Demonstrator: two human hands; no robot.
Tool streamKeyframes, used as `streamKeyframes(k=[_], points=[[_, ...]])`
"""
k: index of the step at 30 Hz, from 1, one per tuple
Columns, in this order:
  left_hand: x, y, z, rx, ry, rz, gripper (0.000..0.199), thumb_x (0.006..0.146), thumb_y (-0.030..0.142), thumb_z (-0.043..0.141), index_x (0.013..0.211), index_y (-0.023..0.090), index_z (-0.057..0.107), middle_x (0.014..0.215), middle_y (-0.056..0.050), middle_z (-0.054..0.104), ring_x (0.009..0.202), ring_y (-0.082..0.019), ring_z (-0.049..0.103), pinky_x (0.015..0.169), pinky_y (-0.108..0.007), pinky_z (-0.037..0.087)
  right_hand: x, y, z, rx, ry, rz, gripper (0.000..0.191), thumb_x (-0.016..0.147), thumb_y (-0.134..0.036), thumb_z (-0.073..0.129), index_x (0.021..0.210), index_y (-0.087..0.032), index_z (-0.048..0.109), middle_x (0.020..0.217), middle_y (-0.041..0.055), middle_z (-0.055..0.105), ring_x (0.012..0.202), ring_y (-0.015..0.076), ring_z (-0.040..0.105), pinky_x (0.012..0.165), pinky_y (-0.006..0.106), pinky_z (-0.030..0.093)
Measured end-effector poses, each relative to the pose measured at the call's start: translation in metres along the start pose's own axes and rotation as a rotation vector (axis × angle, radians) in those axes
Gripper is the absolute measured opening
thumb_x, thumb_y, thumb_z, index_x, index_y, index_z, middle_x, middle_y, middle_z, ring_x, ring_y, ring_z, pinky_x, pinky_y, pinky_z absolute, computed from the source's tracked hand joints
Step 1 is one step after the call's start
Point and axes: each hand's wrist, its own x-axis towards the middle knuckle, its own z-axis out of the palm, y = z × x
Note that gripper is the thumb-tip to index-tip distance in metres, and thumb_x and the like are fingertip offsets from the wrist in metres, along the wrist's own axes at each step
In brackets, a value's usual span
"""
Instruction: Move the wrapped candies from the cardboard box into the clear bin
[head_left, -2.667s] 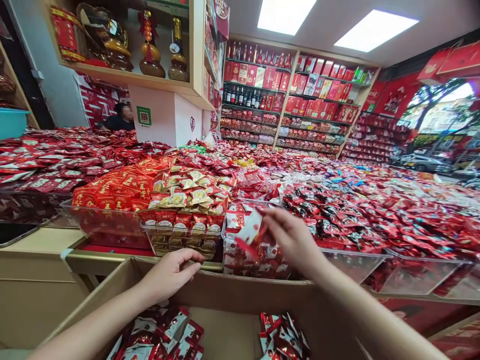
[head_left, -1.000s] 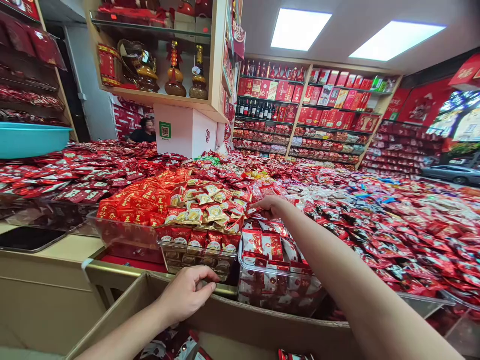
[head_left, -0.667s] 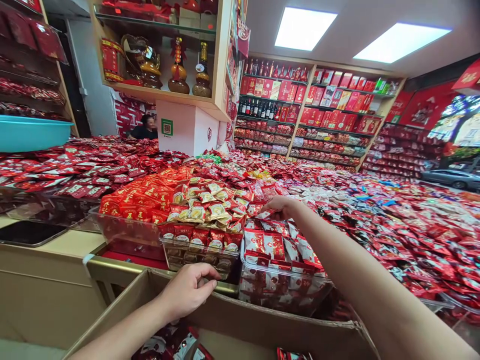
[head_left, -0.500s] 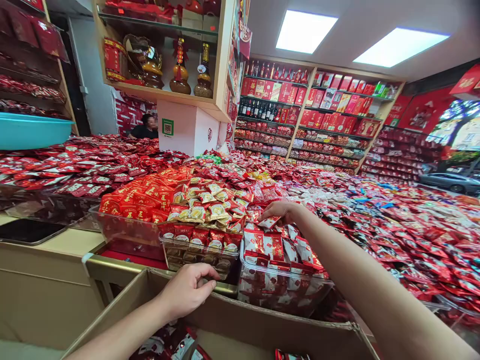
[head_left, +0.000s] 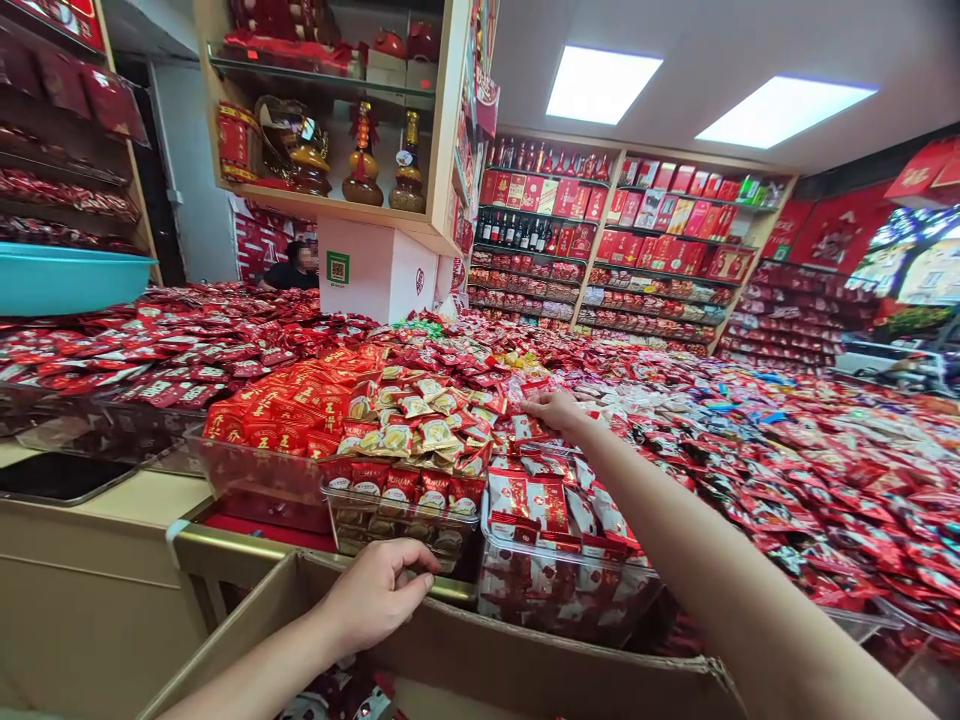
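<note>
My right hand (head_left: 556,412) reaches forward over a clear plastic bin (head_left: 570,590), its fingertips down on red-and-white sachets (head_left: 531,430) at the bin's far side. Whether it pinches one is hidden. My left hand (head_left: 377,593) is curled over the far rim of a cardboard box (head_left: 525,665) just below me. Red foil sachets (head_left: 330,706) lie inside the box, mostly cut off by the lower frame edge. Gold-wrapped sweets (head_left: 420,432) are heaped in the neighbouring bin.
Heaps of red-wrapped sweets (head_left: 787,480) cover the wide display to the right and left. A blue basin (head_left: 67,280) sits at the left above a black tablet (head_left: 56,478) on the counter. A person (head_left: 292,268) stands behind the pillar, with gift-filled shelves (head_left: 600,230) at the back.
My right hand no longer holds a sachet up over the bin and now stretches further forward to the bin's far side. My view has tilted up, leaving less of the box contents showing.
</note>
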Motion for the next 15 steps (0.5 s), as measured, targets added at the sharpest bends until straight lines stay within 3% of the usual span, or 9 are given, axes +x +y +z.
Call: streamKeyframes(k=[6,15], points=[[-0.001,0.001,-0.001,-0.064,-0.015,-0.013,0.023,0.071,0.032,0.043,0.078,0.016,0.059,0.045,0.005,0.048,0.043,-0.011,0.049,0.042,-0.018,0.032,0.005,0.001,0.023,-0.024,-0.071,-0.003,0.031,0.064,-0.042,0.060,0.056,-0.016,0.045,0.032,-0.0077,0.039,0.026,0.0027,0.029,0.028,0.016,0.022],[-0.001,0.004,-0.002,-0.063,-0.014,-0.013,0.024,0.071,0.033,0.044,0.078,0.016,0.059,0.045,0.005,0.048,0.043,-0.011,0.049,0.042,-0.018,0.032,0.004,0.002,0.019,-0.008,-0.071,0.062,0.024,0.066,-0.024,0.061,0.053,-0.015,0.043,0.035,-0.0048,0.046,0.028,0.0044,0.037,0.031,0.016,0.031]])
